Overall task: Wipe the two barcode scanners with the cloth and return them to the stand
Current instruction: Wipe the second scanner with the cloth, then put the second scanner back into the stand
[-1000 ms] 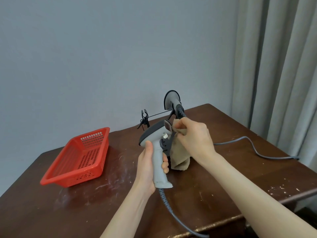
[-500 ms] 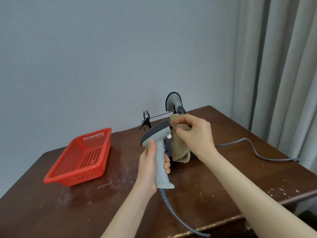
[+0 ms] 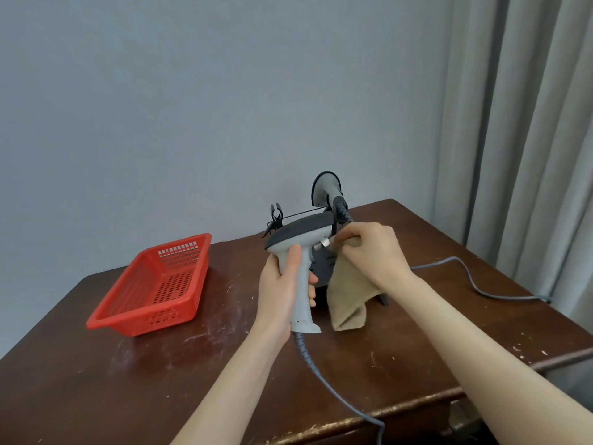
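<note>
My left hand point(image 3: 282, 293) grips the handle of a grey barcode scanner point(image 3: 300, 242) with a dark top, held upright above the table. Its grey cable point(image 3: 324, 377) runs down over the front edge. My right hand point(image 3: 372, 252) pinches a tan cloth point(image 3: 348, 297) just right of the scanner's head, and the cloth hangs down to the table. Behind them stands the dark stand point(image 3: 324, 268), mostly hidden. A second scanner point(image 3: 327, 191) sits in it, at its top.
A red perforated basket point(image 3: 160, 284) sits on the brown wooden table point(image 3: 128, 380) at the left. A black clip on a thin arm point(image 3: 276, 216) sticks out left of the stand. Another grey cable point(image 3: 465, 277) trails right toward the curtains point(image 3: 519, 123).
The scanner's head has tilted flatter, its dark top now facing up. My right hand has drawn the cloth off the head to its right side, and the cloth hangs lower.
</note>
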